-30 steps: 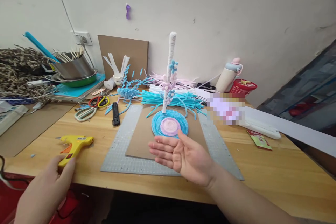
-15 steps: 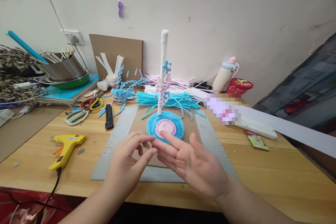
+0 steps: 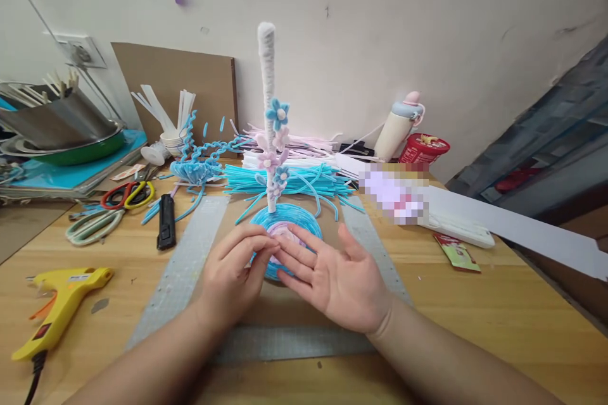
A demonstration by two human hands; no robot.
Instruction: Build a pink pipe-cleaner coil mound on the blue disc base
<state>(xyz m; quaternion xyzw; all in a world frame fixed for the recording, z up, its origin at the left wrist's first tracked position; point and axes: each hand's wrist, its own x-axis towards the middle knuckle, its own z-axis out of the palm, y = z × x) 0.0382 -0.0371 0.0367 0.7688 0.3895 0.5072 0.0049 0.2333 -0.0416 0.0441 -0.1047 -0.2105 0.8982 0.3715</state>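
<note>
My right hand is palm up, its fingers stretched out and apart. My left hand has thumb and fingers drawn together in a pinch, touching the fingertips of the right. Anything inside that pinch is too small or hidden to make out. Behind the fingers lies a round blue coil base with a pink centre, partly covered by the hands. A white wrapped stem stands upright at the base's back edge. Blue flowers and pink flowers of fuzzy wire cling to its lower half.
Left are a yellow glue gun, scissors and a black cutter. Blue pipe cleaners lie behind the base, on a grey mat's far side. A bottle and red tub stand back right.
The view has shifted, so the table items sit farther left. My left fingers have closed into a tighter pinch, and my right palm has turned up more with its fingers spread.
</note>
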